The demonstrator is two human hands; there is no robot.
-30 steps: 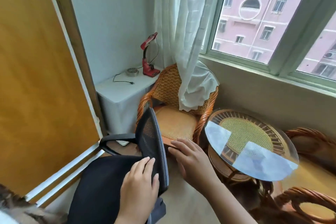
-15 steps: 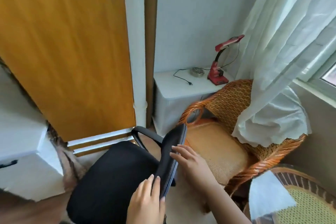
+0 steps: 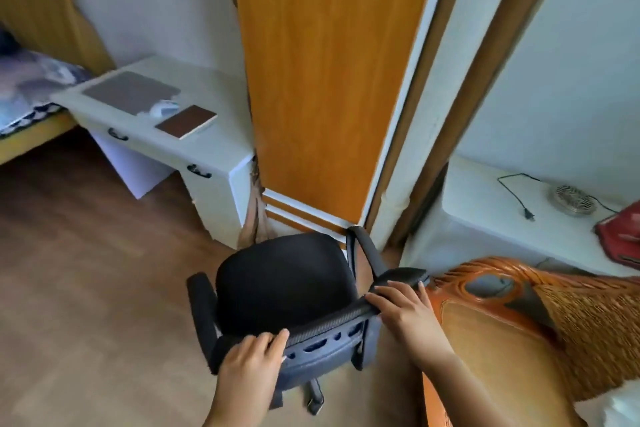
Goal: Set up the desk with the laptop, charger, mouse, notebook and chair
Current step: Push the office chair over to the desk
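Observation:
A black office chair point(image 3: 284, 284) stands just in front of me, its seat facing the white desk point(image 3: 207, 146). My left hand point(image 3: 251, 362) grips the top edge of its backrest on the left. My right hand point(image 3: 403, 310) grips the same edge on the right. On the desk at the upper left lie a closed grey laptop point(image 3: 131, 91), a white mouse point(image 3: 163, 108) and a brown notebook point(image 3: 186, 121). I see no charger.
An orange wardrobe door point(image 3: 325, 73) rises behind the chair. A rattan armchair point(image 3: 540, 329) crowds my right side. A white side table point(image 3: 519, 211) carries a small round fan point(image 3: 573, 200), a cable and a red lamp base point(image 3: 621, 236). A bed point(image 3: 31, 87) lies far left. Wooden floor point(image 3: 86, 288) spreads left.
My view has swung left from the window and rattan chair to the desk and bed. The office chair has turned with it, and both hands now hold its backrest top.

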